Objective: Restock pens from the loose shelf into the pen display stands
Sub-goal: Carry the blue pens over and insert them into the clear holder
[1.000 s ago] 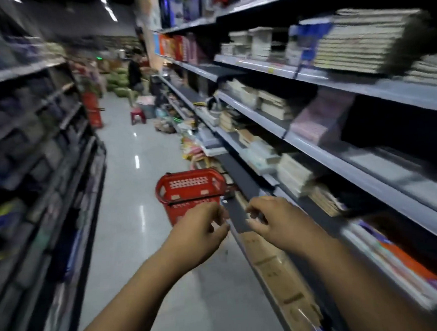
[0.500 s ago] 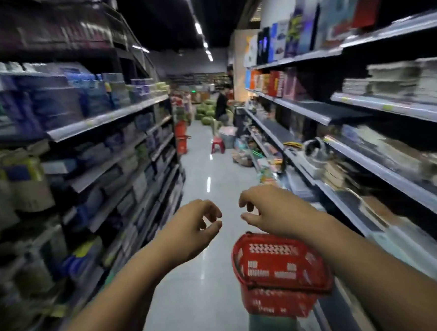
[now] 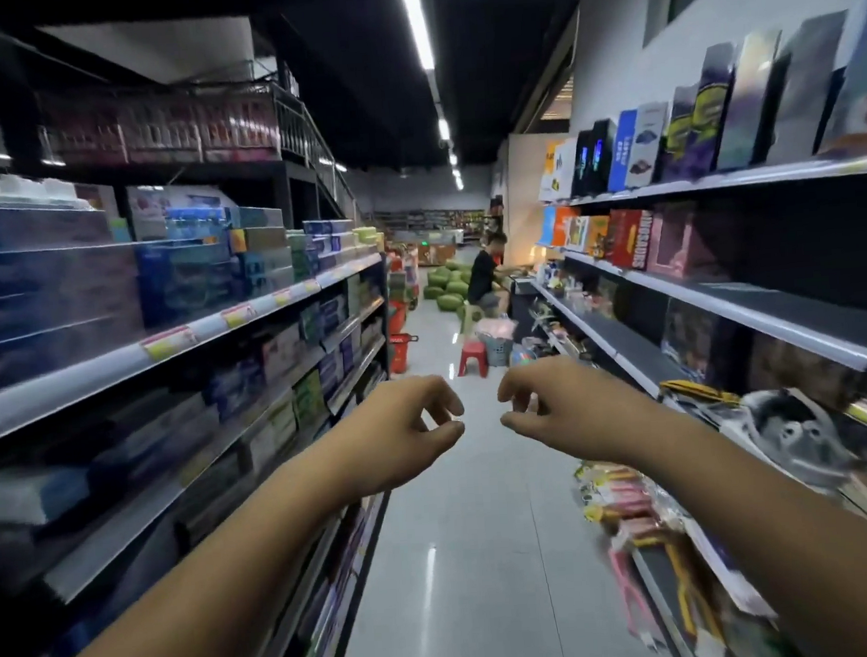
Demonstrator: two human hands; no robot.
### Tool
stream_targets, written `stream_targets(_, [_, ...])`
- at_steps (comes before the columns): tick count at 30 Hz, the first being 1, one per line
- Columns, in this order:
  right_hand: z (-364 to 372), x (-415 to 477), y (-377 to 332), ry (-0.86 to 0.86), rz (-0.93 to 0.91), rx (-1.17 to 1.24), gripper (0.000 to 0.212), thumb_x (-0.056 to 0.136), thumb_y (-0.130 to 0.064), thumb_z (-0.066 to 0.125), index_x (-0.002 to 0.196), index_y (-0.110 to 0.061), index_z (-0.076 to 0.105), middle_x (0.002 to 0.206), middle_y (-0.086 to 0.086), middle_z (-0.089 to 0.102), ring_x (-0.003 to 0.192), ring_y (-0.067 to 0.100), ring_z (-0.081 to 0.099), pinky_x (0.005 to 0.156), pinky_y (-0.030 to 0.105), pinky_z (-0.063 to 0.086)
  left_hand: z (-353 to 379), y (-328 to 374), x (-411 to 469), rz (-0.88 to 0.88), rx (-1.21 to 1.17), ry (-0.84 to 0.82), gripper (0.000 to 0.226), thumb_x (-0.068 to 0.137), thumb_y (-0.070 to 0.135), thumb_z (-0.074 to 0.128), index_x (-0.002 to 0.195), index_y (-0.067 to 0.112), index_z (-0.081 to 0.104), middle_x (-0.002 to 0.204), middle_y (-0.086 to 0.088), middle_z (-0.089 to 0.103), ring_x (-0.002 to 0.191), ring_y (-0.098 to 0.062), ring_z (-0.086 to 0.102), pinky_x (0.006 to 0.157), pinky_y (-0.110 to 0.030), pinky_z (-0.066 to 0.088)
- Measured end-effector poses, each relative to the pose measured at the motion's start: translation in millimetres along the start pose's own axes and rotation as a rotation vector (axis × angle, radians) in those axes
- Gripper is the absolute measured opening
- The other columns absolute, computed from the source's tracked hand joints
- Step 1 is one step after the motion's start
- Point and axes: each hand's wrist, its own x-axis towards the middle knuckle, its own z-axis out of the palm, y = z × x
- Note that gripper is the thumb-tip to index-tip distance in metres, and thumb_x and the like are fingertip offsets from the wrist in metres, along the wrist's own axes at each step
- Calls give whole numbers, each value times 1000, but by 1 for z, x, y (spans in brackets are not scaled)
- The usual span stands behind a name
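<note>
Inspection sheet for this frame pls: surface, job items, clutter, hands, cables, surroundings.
Surface: glossy grey tiled aisle floor, ceiling lamps reflected in it.
Job's things: nothing seen; no pens or pen display stands can be made out.
Clutter: small red plastic stool and red plastic basket on the floor far down the aisle; blurred coloured packets at the low right shelf.
Grippers: left hand and right hand held out over the aisle, apart, fingers loosely curled, holding nothing.
Cables: nothing seen.
Surroundings: grey metal left shelving and right shelving with boxed goods; seated person in a black top far off.
</note>
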Motion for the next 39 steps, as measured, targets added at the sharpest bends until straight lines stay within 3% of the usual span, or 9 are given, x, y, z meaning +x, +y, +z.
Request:
stream_targets(3, [6, 79, 27, 19, 41, 15, 20, 95, -44, 62, 110, -31, 62, 93, -18, 59, 82, 3, 58, 76, 33, 54, -10, -45, 75, 17, -52, -2, 13, 95, 37, 64, 107, 32, 65, 96, 17, 64, 78, -4, 64, 75, -34, 59])
stream_targets(12, [23, 249, 140, 82, 158, -47, 21, 95, -42, 63, 111, -29, 62, 98, -11, 62, 83, 6, 57, 66, 28, 46, 10, -141, 294, 145, -47, -68, 11, 96, 36, 64, 106, 31, 65, 99, 15, 66, 84, -11, 67, 80, -41, 58])
stream_targets(16, [33, 319, 210, 100, 190, -133, 23, 97, -40, 60, 116, -27, 62, 106, -6, 63, 89, 13, 59, 76, 35, 54, 40, -171, 393, 213, -49, -94, 8, 97, 33, 63, 103, 30, 66, 99, 14, 66, 83, -12, 66, 79, -42, 58])
stream_targets(20, [26, 394, 280, 131, 198, -130, 21, 96, -40, 62, 112, -27, 63, 103, -6, 65, 88, 14, 62, 78, 41, 57, 57, -186, 498, 265, -18, -92, 6, 97, 29, 63, 101, 27, 68, 99, 9, 67, 86, -9, 63, 82, -41, 56])
stream_targets(25, [13, 478, 365, 165, 213, -142, 21, 96, -42, 62, 111, -28, 64, 101, -8, 65, 83, 8, 61, 75, 37, 57, 76, -196, 620, 323, 10, -78, 8, 98, 30, 61, 102, 26, 66, 98, 10, 66, 85, -9, 63, 79, -40, 57])
stream_targets(32, [26, 548, 498, 128, 316, -266, 23, 97, -40, 58, 114, -24, 60, 108, -3, 62, 91, 19, 60, 80, 44, 55, 149, -213, 778, 399, -29, -98, 5, 96, 34, 64, 97, 29, 64, 96, 11, 65, 81, -9, 65, 68, -34, 57])
stream_targets(36, [41, 579, 586, 138, 397, -298, 22, 97, -40, 59, 115, -27, 55, 104, -4, 57, 87, 18, 55, 72, 35, 49, 205, -211, 877, 520, -23, -125, 4, 94, 33, 65, 96, 31, 62, 91, 14, 62, 79, -8, 60, 68, -27, 52])
stream_targets(39, [45, 603, 657, 133, 478, -329, 20, 96, -40, 59, 111, -28, 55, 105, -3, 61, 88, 20, 58, 63, 33, 43, 247, -200, 957, 588, -53, -165, 8, 94, 34, 64, 100, 29, 64, 95, 14, 64, 81, -6, 63, 73, -33, 57])
